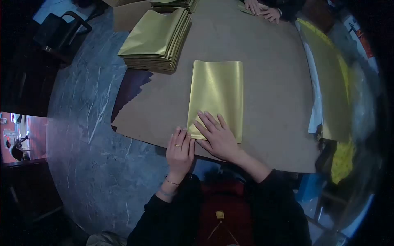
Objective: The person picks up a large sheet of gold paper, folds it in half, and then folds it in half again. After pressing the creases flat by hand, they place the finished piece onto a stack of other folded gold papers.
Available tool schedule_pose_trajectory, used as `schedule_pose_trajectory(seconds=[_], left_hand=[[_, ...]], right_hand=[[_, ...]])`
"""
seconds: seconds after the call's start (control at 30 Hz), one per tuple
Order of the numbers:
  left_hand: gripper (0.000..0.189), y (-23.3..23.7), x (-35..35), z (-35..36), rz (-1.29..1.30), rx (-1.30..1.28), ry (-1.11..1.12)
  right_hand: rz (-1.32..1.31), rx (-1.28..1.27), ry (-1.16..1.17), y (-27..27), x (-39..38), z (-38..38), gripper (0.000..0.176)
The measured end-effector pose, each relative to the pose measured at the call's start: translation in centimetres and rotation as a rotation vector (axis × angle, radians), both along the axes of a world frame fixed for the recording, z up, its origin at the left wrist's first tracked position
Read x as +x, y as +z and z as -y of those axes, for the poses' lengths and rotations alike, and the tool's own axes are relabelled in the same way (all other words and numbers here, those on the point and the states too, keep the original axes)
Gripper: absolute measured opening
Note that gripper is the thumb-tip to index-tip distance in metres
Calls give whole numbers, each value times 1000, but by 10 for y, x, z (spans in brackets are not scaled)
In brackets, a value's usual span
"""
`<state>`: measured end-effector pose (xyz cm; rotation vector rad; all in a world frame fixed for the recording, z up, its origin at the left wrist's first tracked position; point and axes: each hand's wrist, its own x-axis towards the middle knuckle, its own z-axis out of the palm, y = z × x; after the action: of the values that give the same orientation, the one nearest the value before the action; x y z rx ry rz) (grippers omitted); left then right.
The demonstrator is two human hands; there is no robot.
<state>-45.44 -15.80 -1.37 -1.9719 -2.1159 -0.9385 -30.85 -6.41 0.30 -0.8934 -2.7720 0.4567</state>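
A shiny gold sheet (216,88), folded or bag-like, lies flat on the brown table covering (271,102) in front of me. My right hand (216,138) rests flat on its lower part, fingers stretched out and a little spread. At the sheet's lower left corner is my left hand (179,148), with a ring on one finger; its fingers are extended and touch the corner and the table's near edge. Whether the left fingertips pinch the corner cannot be made out.
A thick stack of gold sheets (154,35) stands at the table's back left, another pile (174,3) behind it. Across the table are another person's hands (262,10). Gold and yellow material (328,78) lies along the right edge. A black chair (57,35) stands at the left.
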Motion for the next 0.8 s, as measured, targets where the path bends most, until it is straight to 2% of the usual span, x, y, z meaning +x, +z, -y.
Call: schedule_pose_trajectory(seconds=[0.33,0.53,0.73,0.8], left_hand=[[18,-1,0,0,-28,38,14],[16,0,2,1,-4,41,29],[18,-3,2,2,-10,63,24],[24,-6,1,10,-32,11,13]], right_hand=[[7,-4,9,1,1,1,58],[-63,-121,-23,15,-1,-5,47],[-37,100,14,-7,-21,-54,50],[-38,71,-1,-8,-30,-71,49]])
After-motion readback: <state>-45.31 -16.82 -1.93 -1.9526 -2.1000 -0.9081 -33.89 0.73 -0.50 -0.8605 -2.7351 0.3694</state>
